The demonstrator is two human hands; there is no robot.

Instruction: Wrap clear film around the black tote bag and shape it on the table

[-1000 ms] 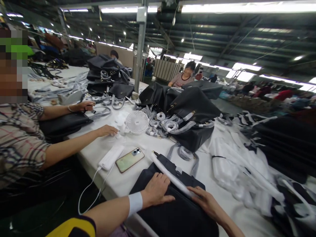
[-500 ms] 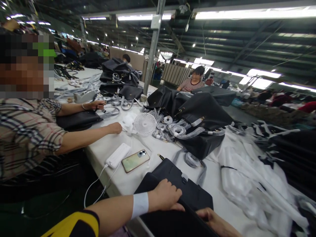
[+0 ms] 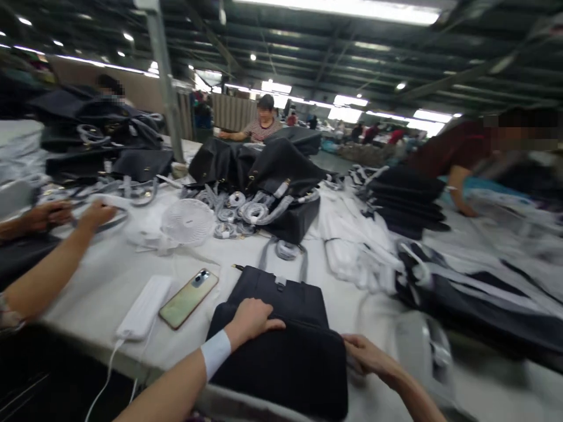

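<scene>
A flat black bag [image 3: 285,363] lies on the white table [image 3: 101,281] right in front of me. My left hand [image 3: 253,319] presses down on its upper left part, fingers together; a white band wraps that wrist. My right hand [image 3: 365,354] grips the bag's right edge, fingers curled around it. A second black bag [image 3: 281,290] with a grey strap lies just beyond.
A phone [image 3: 189,298] and a white power bank [image 3: 144,306] lie left of the bag, a small white fan [image 3: 188,221] behind them. A co-worker's arms [image 3: 53,258] reach in from the left. Black bags [image 3: 268,176], grey straps and white wrapping [image 3: 356,246] cover the table.
The view has swung right. The white wrapped strip that lay across the bag is gone. My right hand has moved to the bag's right edge and my left hand stays pressed on top.
</scene>
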